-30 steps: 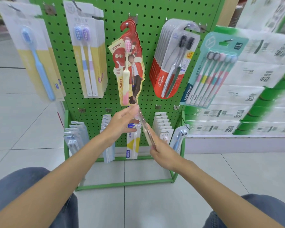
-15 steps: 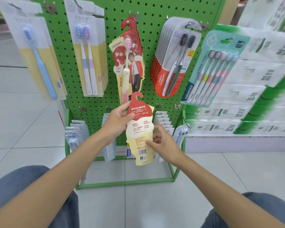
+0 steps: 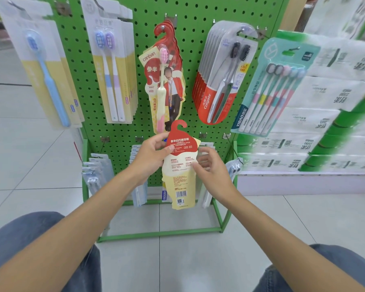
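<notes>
Low in front of the pegboard [image 3: 198, 11], back side out, the toothbrush pack [image 3: 180, 178] looks light, thin and bendy, best held by its edges: the left grip [image 3: 151, 153] clamps the upper left edge, while the blurred right grip [image 3: 211, 167] seems to pinch the right.

Free below the toothbrush card [image 3: 180, 178], over bare tiled floor [image 3: 177, 260]. Blocked ahead by pegboard [image 3: 143, 39], just above by hanging red packs [image 3: 167, 85], right by stacked tissue packs [image 3: 325, 98].
</notes>
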`<state>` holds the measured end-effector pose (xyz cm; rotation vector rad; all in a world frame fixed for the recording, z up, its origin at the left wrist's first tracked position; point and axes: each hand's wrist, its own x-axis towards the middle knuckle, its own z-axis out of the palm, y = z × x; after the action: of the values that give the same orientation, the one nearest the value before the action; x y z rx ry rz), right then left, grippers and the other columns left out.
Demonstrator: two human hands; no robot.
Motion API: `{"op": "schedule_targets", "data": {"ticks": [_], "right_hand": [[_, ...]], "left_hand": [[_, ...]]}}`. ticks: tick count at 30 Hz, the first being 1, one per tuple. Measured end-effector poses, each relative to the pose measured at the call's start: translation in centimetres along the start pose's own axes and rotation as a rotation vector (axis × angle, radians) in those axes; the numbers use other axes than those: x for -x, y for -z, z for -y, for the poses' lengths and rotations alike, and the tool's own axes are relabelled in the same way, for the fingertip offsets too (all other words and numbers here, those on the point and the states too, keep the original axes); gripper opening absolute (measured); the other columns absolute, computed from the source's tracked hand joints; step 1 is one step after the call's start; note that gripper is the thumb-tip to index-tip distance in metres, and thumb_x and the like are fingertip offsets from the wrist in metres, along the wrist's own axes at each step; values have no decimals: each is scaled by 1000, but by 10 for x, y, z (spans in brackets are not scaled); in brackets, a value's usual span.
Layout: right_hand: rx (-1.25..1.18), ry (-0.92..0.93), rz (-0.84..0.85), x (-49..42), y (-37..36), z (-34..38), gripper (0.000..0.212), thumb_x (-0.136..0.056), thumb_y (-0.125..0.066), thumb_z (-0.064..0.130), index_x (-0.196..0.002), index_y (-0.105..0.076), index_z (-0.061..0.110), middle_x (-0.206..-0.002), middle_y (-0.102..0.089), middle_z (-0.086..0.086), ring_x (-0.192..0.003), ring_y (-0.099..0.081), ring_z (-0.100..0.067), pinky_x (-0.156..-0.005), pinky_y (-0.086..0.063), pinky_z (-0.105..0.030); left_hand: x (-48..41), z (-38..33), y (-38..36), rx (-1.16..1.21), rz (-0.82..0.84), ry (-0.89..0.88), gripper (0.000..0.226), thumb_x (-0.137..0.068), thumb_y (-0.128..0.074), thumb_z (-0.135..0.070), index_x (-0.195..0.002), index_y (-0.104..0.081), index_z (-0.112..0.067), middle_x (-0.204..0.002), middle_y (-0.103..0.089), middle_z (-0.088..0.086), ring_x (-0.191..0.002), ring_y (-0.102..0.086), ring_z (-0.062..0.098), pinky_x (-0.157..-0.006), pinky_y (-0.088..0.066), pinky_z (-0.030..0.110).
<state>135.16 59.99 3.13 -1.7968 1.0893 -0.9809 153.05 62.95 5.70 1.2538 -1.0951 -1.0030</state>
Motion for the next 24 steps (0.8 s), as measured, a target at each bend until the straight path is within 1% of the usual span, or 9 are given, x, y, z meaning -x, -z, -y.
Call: {"op": "schedule_targets", "data": {"ticks": [3, 6, 10, 12, 15, 17, 19, 21, 24], "right_hand": [[2, 73, -13, 0, 3, 18, 36, -94, -64, 20, -123, -48, 35, -98, -62, 15, -78, -57, 4, -67, -47, -11], [-13, 108, 68, -3, 10, 35, 40, -92, -66, 29, -127, -50, 38, -104, -67, 18, -82, -59, 6, -65, -46, -8], [-32, 112, 184, -8, 19, 55, 54, -93, -64, 34, -141, -41, 38, -117, -64, 23, -92, -59, 14, -68, -44, -3], [-7, 118, 235, -12, 23, 60, 59, -96, -59, 36, -149, -32, 37, -126, -60, 22, -104, -57, 12, -79, -45, -6], [49, 115, 294, -16, 26, 67, 58, -96, -47, 39, -151, -27, 41, -137, -54, 20, -126, -51, -1, -106, -42, -30], [44, 119, 290, -17, 31, 74, 43, -100, -36, 27, -141, -46, 34, -122, -61, 27, -116, -56, 6, -101, -43, -26], [31, 141, 214, -16, 36, 83, 33, -102, -33, 12, -99, -64, 23, -83, -64, 30, -80, -57, 13, -77, -42, -12], [44, 174, 139, -18, 40, 85, 32, -100, -35, 6, -73, -51, 14, -67, -51, 12, -60, -43, 0, -61, -34, -17], [46, 168, 110, -25, 46, 87, 27, -97, -38, 5, -72, -44, 14, -70, -42, -1, -61, -37, -9, -60, -32, -25]], "left_hand": [[0, -9, -5, 24, 5, 19, 41, -97, -57, -5, -136, -53, -20, -110, -71, 8, -94, -72, 18, -74, -62, 39], [-4, -25, -5, 58, 43, 13, 47, -96, -59, -7, -140, -51, -21, -117, -69, 7, -98, -71, 18, -76, -61, 40], [-3, -49, -7, 75, 197, 35, 39, -95, -63, -23, -129, -56, -38, -127, -64, -6, -101, -70, 16, -89, -57, 45], [-1, -61, -9, 75, 272, 51, 27, -98, -57, -31, -122, -59, -42, -118, -69, -7, -102, -70, 18, -95, -55, 45], [-3, -74, -11, 51, 325, 24, 33, -102, -49, -31, -134, -56, -30, -124, -66, 7, -107, -69, 22, -89, -57, 38], [-4, -82, -12, -8, 277, -13, 34, -100, -54, -26, -135, -54, -25, -125, -62, 8, -101, -71, 22, -84, -59, 37], [-6, -86, -14, -103, 202, -32, 40, -96, -60, -24, -135, -50, -25, -124, -57, 8, -90, -70, 18, -82, -60, 39], [-7, -89, -18, -150, 156, -26, 50, -93, -65, -26, -139, -45, -25, -120, -58, 9, -81, -66, 15, -79, -61, 39], [-10, -93, -23, -188, 86, -70, 50, -91, -69, -25, -136, -48, -19, -102, -68, 12, -69, -62, 13, -73, -62, 35]]}}
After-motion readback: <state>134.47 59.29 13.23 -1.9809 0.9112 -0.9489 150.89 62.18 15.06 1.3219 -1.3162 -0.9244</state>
